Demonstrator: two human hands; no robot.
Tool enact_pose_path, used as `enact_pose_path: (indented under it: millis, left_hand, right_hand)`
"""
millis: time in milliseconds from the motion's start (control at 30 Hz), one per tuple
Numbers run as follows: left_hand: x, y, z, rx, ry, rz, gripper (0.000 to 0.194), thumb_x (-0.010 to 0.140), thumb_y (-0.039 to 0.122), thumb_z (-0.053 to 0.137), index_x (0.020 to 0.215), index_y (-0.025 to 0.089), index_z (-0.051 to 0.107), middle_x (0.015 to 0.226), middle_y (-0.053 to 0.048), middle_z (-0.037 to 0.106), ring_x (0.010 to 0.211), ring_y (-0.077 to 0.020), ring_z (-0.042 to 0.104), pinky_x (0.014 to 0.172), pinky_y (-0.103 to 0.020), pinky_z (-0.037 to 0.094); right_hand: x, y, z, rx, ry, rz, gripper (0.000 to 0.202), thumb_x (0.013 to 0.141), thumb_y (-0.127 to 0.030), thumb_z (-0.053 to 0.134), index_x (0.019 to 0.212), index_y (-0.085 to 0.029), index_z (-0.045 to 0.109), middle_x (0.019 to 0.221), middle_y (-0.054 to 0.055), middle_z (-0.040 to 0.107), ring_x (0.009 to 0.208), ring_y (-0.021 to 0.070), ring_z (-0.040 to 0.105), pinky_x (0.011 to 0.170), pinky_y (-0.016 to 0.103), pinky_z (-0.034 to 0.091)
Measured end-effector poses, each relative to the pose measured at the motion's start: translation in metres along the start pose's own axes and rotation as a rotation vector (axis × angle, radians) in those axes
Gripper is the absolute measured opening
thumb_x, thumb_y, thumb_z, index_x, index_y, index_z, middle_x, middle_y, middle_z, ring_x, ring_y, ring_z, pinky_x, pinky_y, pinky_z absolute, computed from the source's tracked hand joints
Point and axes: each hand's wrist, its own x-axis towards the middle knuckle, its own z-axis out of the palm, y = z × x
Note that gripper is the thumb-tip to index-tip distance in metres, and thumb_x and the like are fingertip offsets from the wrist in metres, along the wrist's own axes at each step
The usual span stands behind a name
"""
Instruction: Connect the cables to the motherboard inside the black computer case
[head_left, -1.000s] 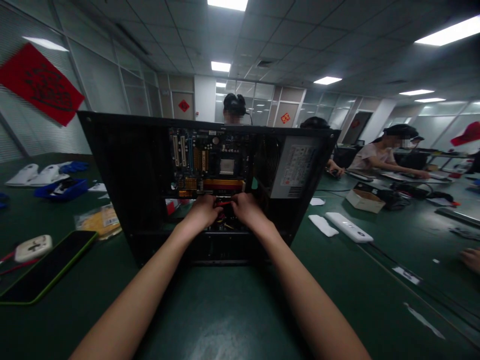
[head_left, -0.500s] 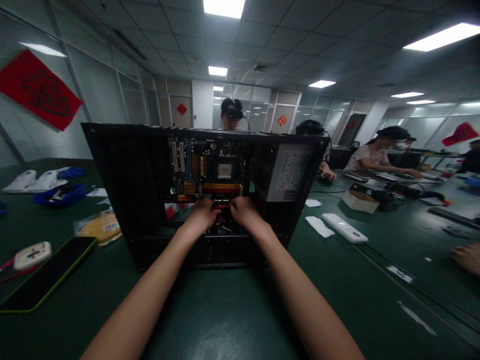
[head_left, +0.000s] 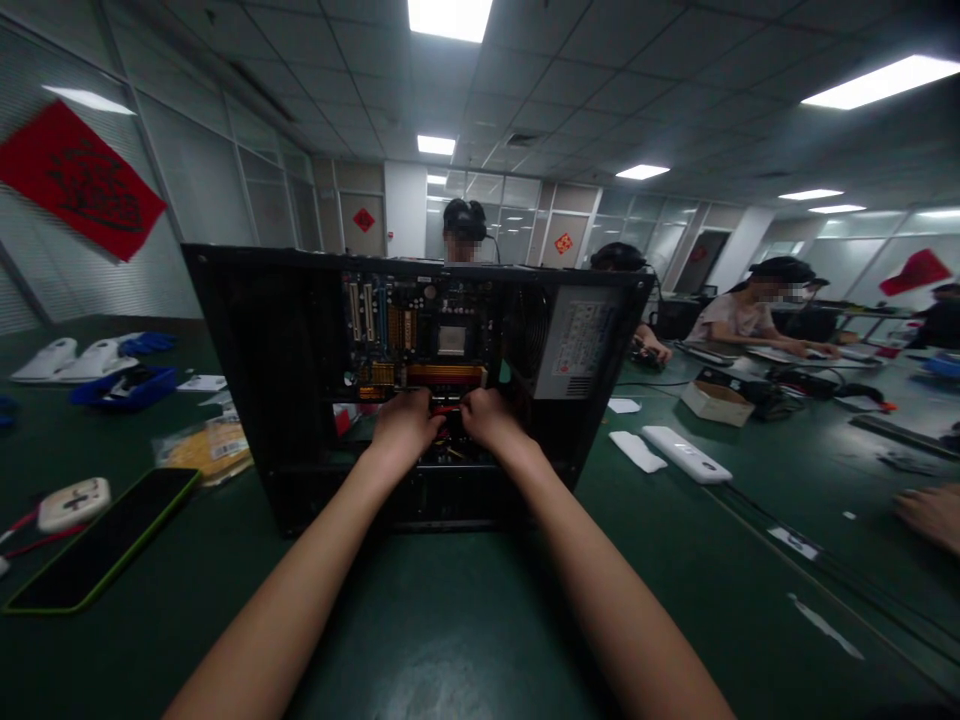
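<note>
So, hands: two, left hand (head_left: 405,430) and right hand (head_left: 492,420), both pinching one red cable (head_left: 448,409) low inside one black computer case (head_left: 457,492)
Motherboard (head_left: 418,330): one, in the case, two white slots (head_left: 368,312)
Power supply (head_left: 547,370): one, at the case's right end, sticker (head_left: 585,332) print too small to read
Person (head_left: 464,222): one, behind the case's middle

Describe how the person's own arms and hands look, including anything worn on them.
The bare, ungloved left hand and bare, ungloved right hand join slim, tapering forearms without visible sleeves. No watch, bracelet, cable or clear marking shows on either wrist or forearm. The fingertips are too dark and blurred to make out nails or rings.
</note>
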Motion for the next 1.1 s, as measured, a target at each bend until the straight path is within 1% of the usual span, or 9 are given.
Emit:
enact_pose_path:
  millis: [133,200,267,333,433,600,733,933,1100]
  left_hand:
    - [-0.004,0.002,-0.004,-0.023,0.038,0.127,0.018,0.089,0.023,0.064,0.105,0.019,0.062,0.109,-0.009,0.067,0.104,-0.0240,0.062,0.086,-0.031,0.047]
    - [-0.003,0.001,-0.003,-0.062,0.022,0.165,0.014,0.088,0.019,0.062,0.102,0.018,0.063,0.108,-0.008,0.065,0.105,-0.0226,0.061,0.088,-0.030,0.047]
    - [-0.001,0.000,-0.001,-0.079,-0.006,0.175,0.014,0.088,0.017,0.062,0.102,0.017,0.063,0.109,-0.009,0.064,0.106,-0.0228,0.060,0.090,-0.031,0.046]
    - [0.000,-0.001,0.001,-0.067,-0.022,0.181,0.014,0.088,0.017,0.061,0.102,0.016,0.064,0.110,-0.010,0.064,0.107,-0.0239,0.060,0.091,-0.032,0.046]
    - [0.000,-0.002,0.003,-0.035,-0.013,0.176,0.015,0.090,0.021,0.060,0.103,0.015,0.065,0.110,-0.011,0.063,0.106,-0.0252,0.060,0.089,-0.032,0.046]
    - [-0.001,-0.002,0.004,-0.006,-0.004,0.174,0.019,0.091,0.023,0.058,0.106,0.015,0.065,0.110,-0.011,0.063,0.104,-0.0248,0.061,0.087,-0.032,0.047]
    - [0.001,-0.001,0.003,0.006,0.004,0.183,0.018,0.093,0.024,0.054,0.103,0.015,0.066,0.106,-0.011,0.063,0.099,-0.0240,0.062,0.085,-0.031,0.047]
    - [0.007,-0.004,0.005,0.024,0.018,0.225,0.018,0.094,0.024,0.052,0.099,0.015,0.067,0.102,-0.010,0.062,0.096,-0.0237,0.062,0.082,-0.032,0.047]
    - [0.009,-0.004,0.008,0.014,0.057,0.238,0.016,0.092,0.023,0.054,0.104,0.016,0.063,0.104,-0.010,0.063,0.098,-0.0241,0.061,0.083,-0.032,0.047]
  right_hand:
    - [0.000,0.002,0.001,0.018,0.012,-0.016,0.027,0.096,-0.023,0.051,0.105,-0.017,0.076,0.103,0.014,0.073,0.098,0.0223,0.069,0.082,0.025,0.047]
    - [0.001,0.003,0.001,0.027,0.021,-0.022,0.027,0.096,-0.023,0.050,0.106,-0.018,0.076,0.102,0.013,0.073,0.099,0.0217,0.068,0.083,0.025,0.046]
    - [0.000,0.003,0.001,0.028,0.034,-0.026,0.028,0.097,-0.024,0.050,0.107,-0.018,0.075,0.102,0.012,0.074,0.098,0.0214,0.068,0.082,0.024,0.046]
    - [0.000,0.003,0.001,0.019,0.042,-0.034,0.028,0.097,-0.023,0.050,0.106,-0.017,0.075,0.101,0.013,0.073,0.098,0.0212,0.068,0.082,0.024,0.046]
    - [0.000,0.003,0.000,0.006,0.034,-0.045,0.026,0.097,-0.024,0.051,0.106,-0.017,0.075,0.101,0.013,0.073,0.097,0.0213,0.068,0.080,0.024,0.045]
    - [-0.002,0.002,-0.002,-0.036,0.015,-0.077,0.028,0.098,-0.022,0.048,0.105,-0.015,0.073,0.102,0.014,0.073,0.097,0.0218,0.068,0.077,0.024,0.045]
    - [-0.006,-0.001,-0.006,-0.089,0.010,-0.116,0.027,0.099,-0.020,0.047,0.105,-0.013,0.072,0.103,0.016,0.072,0.095,0.0223,0.068,0.075,0.025,0.045]
    - [-0.010,-0.004,-0.009,-0.193,0.054,-0.145,0.026,0.095,-0.017,0.048,0.103,-0.012,0.073,0.100,0.017,0.072,0.091,0.0256,0.070,0.072,0.027,0.048]
    - [-0.016,-0.008,-0.015,-0.220,0.064,-0.133,0.026,0.096,-0.017,0.047,0.103,-0.012,0.071,0.102,0.018,0.071,0.093,0.0268,0.069,0.076,0.030,0.050]
